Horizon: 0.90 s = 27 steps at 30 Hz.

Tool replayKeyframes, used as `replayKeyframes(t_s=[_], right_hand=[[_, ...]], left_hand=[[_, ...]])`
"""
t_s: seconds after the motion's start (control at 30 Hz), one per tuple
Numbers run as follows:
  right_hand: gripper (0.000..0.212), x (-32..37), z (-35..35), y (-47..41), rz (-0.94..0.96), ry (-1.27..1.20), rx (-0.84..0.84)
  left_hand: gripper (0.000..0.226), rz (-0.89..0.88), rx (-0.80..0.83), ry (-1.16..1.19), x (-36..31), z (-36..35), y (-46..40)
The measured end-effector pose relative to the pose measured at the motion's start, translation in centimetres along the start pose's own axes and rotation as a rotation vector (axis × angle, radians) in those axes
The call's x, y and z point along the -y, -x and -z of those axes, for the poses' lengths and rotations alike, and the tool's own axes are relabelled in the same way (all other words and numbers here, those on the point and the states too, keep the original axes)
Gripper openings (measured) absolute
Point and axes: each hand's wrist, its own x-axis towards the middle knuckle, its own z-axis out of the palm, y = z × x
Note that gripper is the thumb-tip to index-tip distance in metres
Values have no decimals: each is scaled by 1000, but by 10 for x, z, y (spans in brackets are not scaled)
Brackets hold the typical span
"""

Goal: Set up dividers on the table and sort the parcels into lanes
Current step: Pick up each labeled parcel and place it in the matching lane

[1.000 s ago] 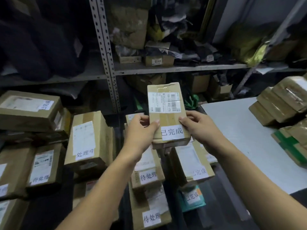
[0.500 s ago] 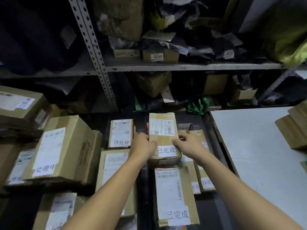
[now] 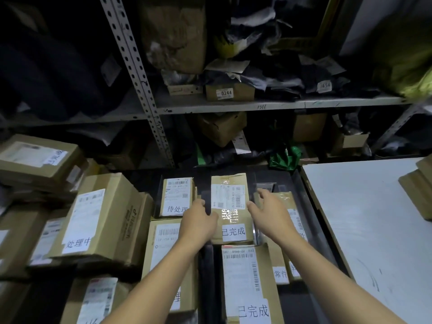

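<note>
A small brown parcel (image 3: 230, 202) with a white label reading 已完成 lies flat in the middle lane on the dark table. My left hand (image 3: 198, 220) rests at its left edge, thumb touching the taped top, fingers loose. Just off its right edge hovers my right hand (image 3: 268, 213), fingers spread and holding nothing. Another 已完成 parcel (image 3: 245, 284) lies nearer in the same lane. A dark divider (image 3: 207, 265) separates this lane from the left lane, where 待处理 parcels (image 3: 177, 197) lie. More parcels (image 3: 286, 202) lie in the right lane, partly hidden by my right arm.
A stack of larger boxes (image 3: 100, 218), one labelled 处理中, fills the left side. A white table (image 3: 364, 218) stands to the right with brown parcels (image 3: 418, 183) at its far edge. Metal shelving (image 3: 257, 105) crammed with boxes and bags rises behind.
The parcel came down from mid-air into the middle lane. Both hands have loosened their hold on it, and the right hand has spread and drawn off to the right.
</note>
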Motion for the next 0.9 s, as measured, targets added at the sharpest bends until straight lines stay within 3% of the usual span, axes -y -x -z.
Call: replayKeyframes(t_s=[0.1, 0.23, 0.4, 0.63, 0.9], right_hand=[[50, 29, 2, 14, 152, -13, -78], [50, 82, -9, 42, 284, -83, -70], [48, 157, -38, 80, 398, -117, -44], [44, 277, -132, 139, 531, -138, -3], [41, 401, -270, 182, 537, -219, 136]], left_hand=[[45, -78, -69, 88, 1, 23, 10], [22, -197, -178, 136, 10, 64, 24], [20, -277, -260, 197, 43, 126, 44], [17, -281, -353, 342, 160, 255, 62], [18, -223, -462, 341, 296, 390, 60]])
